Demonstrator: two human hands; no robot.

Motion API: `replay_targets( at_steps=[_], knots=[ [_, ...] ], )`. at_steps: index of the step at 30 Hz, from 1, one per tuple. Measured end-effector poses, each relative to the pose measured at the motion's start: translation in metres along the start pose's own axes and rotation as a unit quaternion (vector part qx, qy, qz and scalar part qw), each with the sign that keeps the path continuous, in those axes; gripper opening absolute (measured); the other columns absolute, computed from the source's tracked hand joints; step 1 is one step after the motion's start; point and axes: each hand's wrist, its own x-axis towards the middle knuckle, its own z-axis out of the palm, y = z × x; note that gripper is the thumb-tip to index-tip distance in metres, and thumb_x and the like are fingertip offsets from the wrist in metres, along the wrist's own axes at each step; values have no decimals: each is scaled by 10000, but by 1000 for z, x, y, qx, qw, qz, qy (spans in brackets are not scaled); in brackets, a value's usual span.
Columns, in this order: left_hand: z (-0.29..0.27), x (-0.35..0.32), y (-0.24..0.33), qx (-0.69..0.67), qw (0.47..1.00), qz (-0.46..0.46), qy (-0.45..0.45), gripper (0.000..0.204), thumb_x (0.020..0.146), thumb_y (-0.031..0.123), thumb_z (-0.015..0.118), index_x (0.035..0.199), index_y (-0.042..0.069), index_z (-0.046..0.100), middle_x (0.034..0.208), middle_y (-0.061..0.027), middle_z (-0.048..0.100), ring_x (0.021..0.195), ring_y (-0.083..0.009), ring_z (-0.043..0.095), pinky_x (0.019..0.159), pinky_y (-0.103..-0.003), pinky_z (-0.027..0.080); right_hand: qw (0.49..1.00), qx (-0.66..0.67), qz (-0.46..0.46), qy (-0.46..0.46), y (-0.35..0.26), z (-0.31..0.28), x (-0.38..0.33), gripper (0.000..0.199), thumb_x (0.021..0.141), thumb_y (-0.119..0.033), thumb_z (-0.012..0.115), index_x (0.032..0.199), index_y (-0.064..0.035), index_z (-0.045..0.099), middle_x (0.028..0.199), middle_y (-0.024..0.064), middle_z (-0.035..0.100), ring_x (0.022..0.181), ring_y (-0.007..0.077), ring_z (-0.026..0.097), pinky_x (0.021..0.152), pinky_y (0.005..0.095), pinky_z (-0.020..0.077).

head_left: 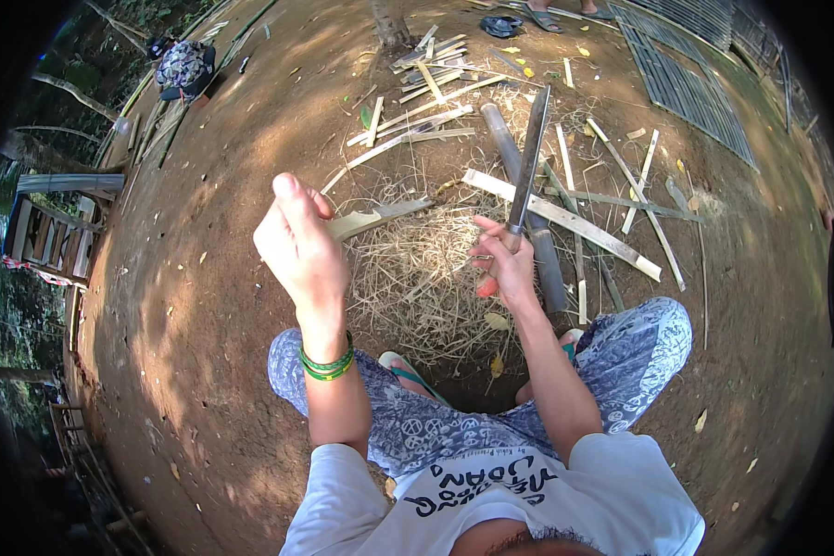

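Observation:
My right hand (510, 264) grips a long knife (531, 157) by its handle. Its dark, straight blade points up and away from me, over a thick bamboo pole (549, 255) on the ground. To the left, my left hand (301, 236) is raised and closed, thumb upward. A pale bamboo strip (380, 217) comes out from its palm side, wider close to the hand; the fingers around it are mostly hidden. Beneath both hands lies a heap of thin bamboo shavings (422, 287). A broad split bamboo piece (574, 225) rests slantwise across the pole.
Several bamboo strips (658, 204) lie crossed at the right, and more split pieces (435, 69) are piled by a tree trunk (391, 26). Woven bamboo panels (686, 83) are at the far right. Another person (183, 69) crouches far left; sandalled feet (544, 17) show at the top.

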Motion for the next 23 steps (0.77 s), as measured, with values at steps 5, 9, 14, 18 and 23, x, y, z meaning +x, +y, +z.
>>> replay_targets(
  at_steps=[5,9,14,18,23],
  knots=[
    [18,-22,16,-43,998,29,-23,557,1093,323,462,631,11,463,545,-43,420,525,-137,392,516,-326,311,982,50,-62,-173,-60,78,-60,121,960,-113,670,976,-15,603,1494,211,503,1016,213,711,768,329,622],
    [10,-40,19,-22,999,9,-47,481,1065,251,490,658,-2,463,601,-58,440,606,-161,423,576,-325,345,976,72,-60,-198,-59,98,-65,156,978,-149,673,999,-11,602,1430,239,549,1020,201,695,839,331,601],
    [-19,-61,15,-193,965,-6,-179,87,901,47,638,877,-12,580,919,-81,592,843,-153,559,741,-283,460,972,140,-66,-178,-72,100,-64,204,999,-180,655,1039,16,617,1376,226,602,921,167,715,759,311,625],
    [-30,-81,9,-240,949,-56,-194,196,801,-47,675,986,-9,622,1076,-114,605,1014,-188,597,917,-322,478,972,169,-25,-161,-82,83,-63,251,978,-191,680,1110,3,592,1321,159,607,879,176,714,690,311,613],
    [-38,-94,-6,-229,959,-49,-163,193,830,117,690,984,17,628,1078,-127,618,1009,-206,589,953,-372,451,967,125,-13,-223,-94,30,-48,243,965,-232,704,1090,-74,568,1346,164,588,814,223,702,670,352,599]
  ],
)
